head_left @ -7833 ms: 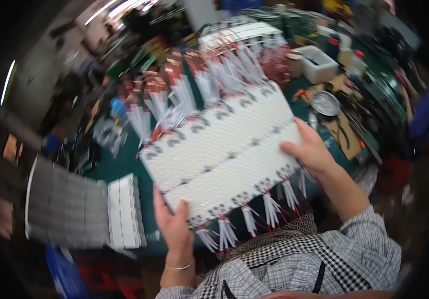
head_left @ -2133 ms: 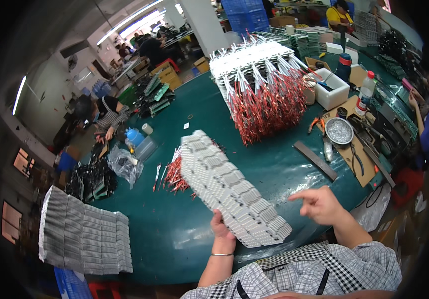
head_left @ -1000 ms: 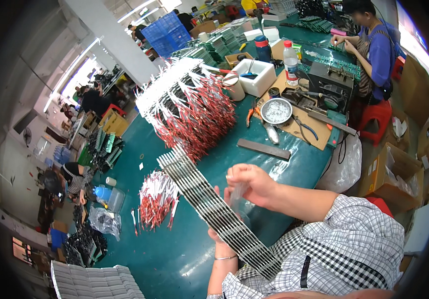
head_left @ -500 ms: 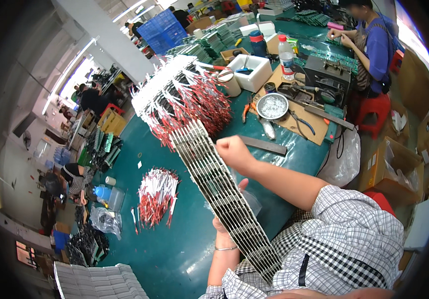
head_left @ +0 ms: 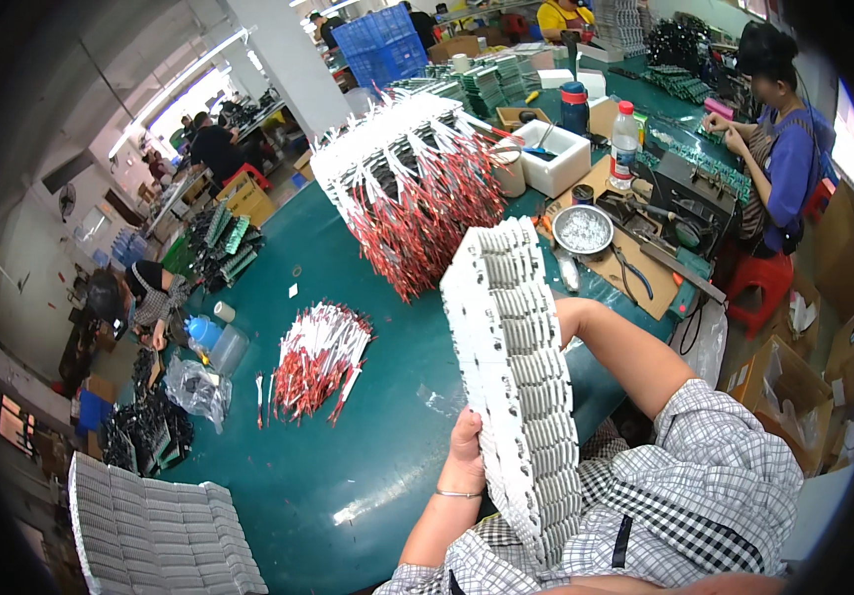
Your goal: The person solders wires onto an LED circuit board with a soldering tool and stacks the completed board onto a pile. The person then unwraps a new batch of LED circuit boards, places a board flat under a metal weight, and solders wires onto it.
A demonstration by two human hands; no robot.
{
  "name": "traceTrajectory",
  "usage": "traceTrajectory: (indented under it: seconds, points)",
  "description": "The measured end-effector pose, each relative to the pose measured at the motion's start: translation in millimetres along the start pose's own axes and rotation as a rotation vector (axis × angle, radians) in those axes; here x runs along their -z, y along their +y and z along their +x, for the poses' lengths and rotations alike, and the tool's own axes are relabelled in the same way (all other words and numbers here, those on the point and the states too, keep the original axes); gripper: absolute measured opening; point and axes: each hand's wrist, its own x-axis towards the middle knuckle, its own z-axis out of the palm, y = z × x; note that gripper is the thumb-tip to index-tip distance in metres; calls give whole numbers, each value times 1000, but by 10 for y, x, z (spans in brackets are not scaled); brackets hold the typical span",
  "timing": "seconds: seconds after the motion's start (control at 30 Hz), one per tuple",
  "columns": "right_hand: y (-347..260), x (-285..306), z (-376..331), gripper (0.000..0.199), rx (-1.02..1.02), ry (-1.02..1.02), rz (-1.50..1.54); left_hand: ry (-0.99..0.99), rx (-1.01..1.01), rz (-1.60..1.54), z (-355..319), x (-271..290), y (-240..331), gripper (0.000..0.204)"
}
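Note:
I hold a white plastic tray (head_left: 521, 387) with rows of small compartments upright and nearly edge-on over the green table (head_left: 367, 476). My left hand (head_left: 467, 451), a bangle on its wrist, grips the tray's lower left edge. My right forearm runs behind the tray; the right hand itself is hidden by it. A loose bundle of red-and-white wired parts (head_left: 316, 357) lies on the table to the left of the tray.
A tall stack of trays bristling with red wires (head_left: 412, 188) stands at the table's far side. More white trays (head_left: 159, 535) lie at lower left. A metal bowl (head_left: 583, 230), white bin (head_left: 556, 154), bottle (head_left: 624, 144) and tools sit right; a seated person (head_left: 779, 159) works there.
The tray has swung from lying slantwise across my lap to standing nearly upright and edge-on. My right hand, visible on its top before, has gone behind it.

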Motion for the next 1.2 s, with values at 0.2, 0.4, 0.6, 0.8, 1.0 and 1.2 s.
traceTrajectory:
  seconds: [0.2,0.4,0.6,0.8,1.0,1.2]
  points:
    - [-3,33,64,31,-64,346,83,36,-104,249,57,-406,89,94]
    - [126,191,94,31,-123,640,228,-19,-133,367,6,-506,266,96]
    - [187,601,-53,31,-204,933,367,29,-100,283,-79,-313,90,91]
    - [-360,491,-344,10,94,1544,-156,117,-272,160,-361,-45,71,81]
    - [-260,-184,-534,21,-27,1108,-1157,185,-507,363,-566,69,328,74]
    - [205,-1109,-922,20,-393,800,-1003,343,-766,589,-780,68,660,80]
